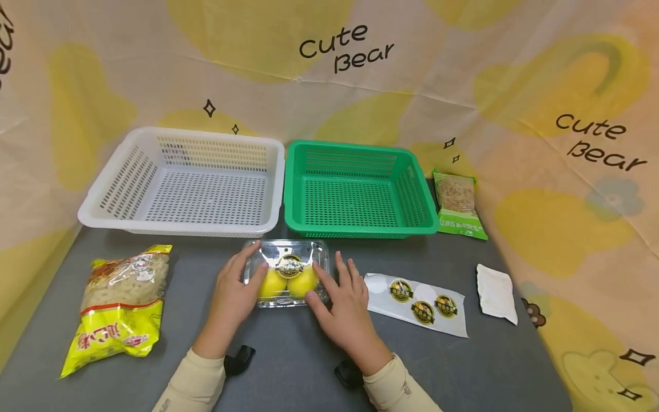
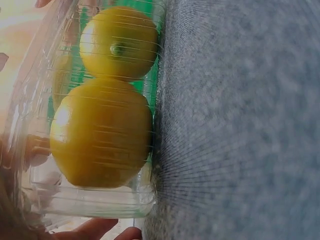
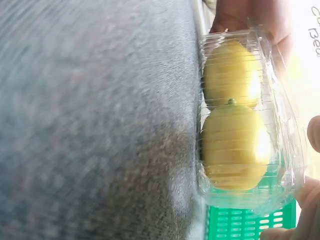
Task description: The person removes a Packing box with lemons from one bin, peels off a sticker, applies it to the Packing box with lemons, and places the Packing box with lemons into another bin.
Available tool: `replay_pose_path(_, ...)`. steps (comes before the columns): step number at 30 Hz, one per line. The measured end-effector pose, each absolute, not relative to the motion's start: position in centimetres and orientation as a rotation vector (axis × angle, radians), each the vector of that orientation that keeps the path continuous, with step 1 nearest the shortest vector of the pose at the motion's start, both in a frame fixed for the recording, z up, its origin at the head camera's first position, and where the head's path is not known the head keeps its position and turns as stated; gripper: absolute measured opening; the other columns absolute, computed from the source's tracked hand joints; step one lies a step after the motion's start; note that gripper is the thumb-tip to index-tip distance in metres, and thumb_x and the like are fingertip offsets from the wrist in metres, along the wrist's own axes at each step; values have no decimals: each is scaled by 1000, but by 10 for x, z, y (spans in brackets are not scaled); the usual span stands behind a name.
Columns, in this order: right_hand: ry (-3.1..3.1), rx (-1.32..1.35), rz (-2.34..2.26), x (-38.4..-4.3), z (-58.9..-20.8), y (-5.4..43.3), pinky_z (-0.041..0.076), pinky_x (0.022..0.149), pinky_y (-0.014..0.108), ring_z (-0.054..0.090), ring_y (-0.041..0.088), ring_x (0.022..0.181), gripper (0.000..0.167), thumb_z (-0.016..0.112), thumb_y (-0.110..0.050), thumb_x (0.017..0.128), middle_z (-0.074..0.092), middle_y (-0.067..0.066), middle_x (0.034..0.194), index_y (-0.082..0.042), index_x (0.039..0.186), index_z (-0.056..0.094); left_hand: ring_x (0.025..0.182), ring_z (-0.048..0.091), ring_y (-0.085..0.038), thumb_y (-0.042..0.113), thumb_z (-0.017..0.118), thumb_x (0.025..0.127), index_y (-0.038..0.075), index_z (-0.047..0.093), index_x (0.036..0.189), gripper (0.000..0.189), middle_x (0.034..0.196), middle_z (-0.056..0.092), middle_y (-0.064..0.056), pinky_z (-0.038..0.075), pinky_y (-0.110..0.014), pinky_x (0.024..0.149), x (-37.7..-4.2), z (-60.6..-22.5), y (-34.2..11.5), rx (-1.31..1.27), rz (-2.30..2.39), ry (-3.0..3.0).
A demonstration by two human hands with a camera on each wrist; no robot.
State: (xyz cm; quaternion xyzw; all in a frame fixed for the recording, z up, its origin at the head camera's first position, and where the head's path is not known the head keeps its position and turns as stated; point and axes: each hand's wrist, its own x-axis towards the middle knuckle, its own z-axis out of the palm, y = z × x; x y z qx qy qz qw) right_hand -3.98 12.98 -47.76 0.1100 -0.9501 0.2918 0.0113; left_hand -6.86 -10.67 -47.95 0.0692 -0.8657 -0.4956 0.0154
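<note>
A clear plastic fruit box (image 1: 286, 301) holding yellow lemons (image 1: 302, 281) lies on the table in front of the baskets, its lid closed. On the lid is a round black-and-gold sticker (image 1: 289, 266). My left hand (image 1: 234, 294) touches the box's left side, fingers stretched along that edge and the thumb over the lid. At the right side, my right hand (image 1: 346, 303) rests its index finger on the lid and its thumb at the front corner, other fingers spread. Through the clear front, both wrist views show two lemons (image 2: 102, 132) side by side.
White basket (image 1: 273, 214) and green basket (image 1: 360, 233) stand behind the box. A sticker sheet (image 1: 378, 300) lies to the right, past it a white folded cloth or paper (image 1: 496, 294). A yellow food bag (image 1: 118, 309) lies left, and a green-and-clear packet (image 1: 460, 203) at the back right.
</note>
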Motion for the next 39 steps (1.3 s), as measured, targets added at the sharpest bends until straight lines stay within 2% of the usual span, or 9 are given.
replay_pose_path(6,-2963,315,1111,-42,-477,129,11,117,77,9,43,160,64,54,-56,106,20,13,175,-33,164,42,148,35,-49,29,64,107,23,52,158,53,162,43,-19,27,-72,116,-68,-480,-108,212,-1541,-2696)
replay_pose_path(14,-2991,296,1228,-46,-482,127,6,120,73,11,43,159,67,54,-53,107,26,11,173,-29,167,35,148,34,-52,29,65,105,21,53,157,53,164,43,-19,26,-74,115,-70,-481,-107,202,-1536,-2672)
replay_pose_path(19,-2948,273,1345,-46,-482,122,14,118,75,24,42,156,66,56,-47,108,38,11,168,-28,167,33,148,34,-52,27,65,106,20,53,157,53,165,43,-16,26,-72,116,-69,-482,-107,179,-1545,-2659)
replay_pose_path(23,-2932,236,1389,-46,-482,119,19,116,75,32,39,153,66,56,-46,108,38,11,167,-28,168,32,147,35,-52,27,65,106,19,53,157,53,164,45,-15,27,-71,116,-69,-483,-108,159,-1539,-2651)
replay_pose_path(26,-2941,200,1396,-47,-483,119,18,117,74,31,40,153,71,57,-47,107,35,11,169,-26,169,29,146,35,-52,28,65,106,19,53,157,54,164,45,-15,27,-71,115,-69,-484,-108,158,-1536,-2649)
replay_pose_path(32,-2875,89,1255,-52,-479,138,18,121,68,28,43,154,86,62,-49,102,31,16,170,-12,169,24,146,36,-52,27,66,105,20,53,157,54,163,45,-15,29,-72,114,-70,-485,-108,174,-1534,-2649)
replay_pose_path(39,-2667,36,1077,-76,-450,201,11,122,69,11,44,159,74,56,-40,109,18,9,176,-14,170,24,144,38,-51,25,67,105,19,53,157,54,162,47,-15,30,-71,113,-70,-484,-108,171,-1534,-2644)
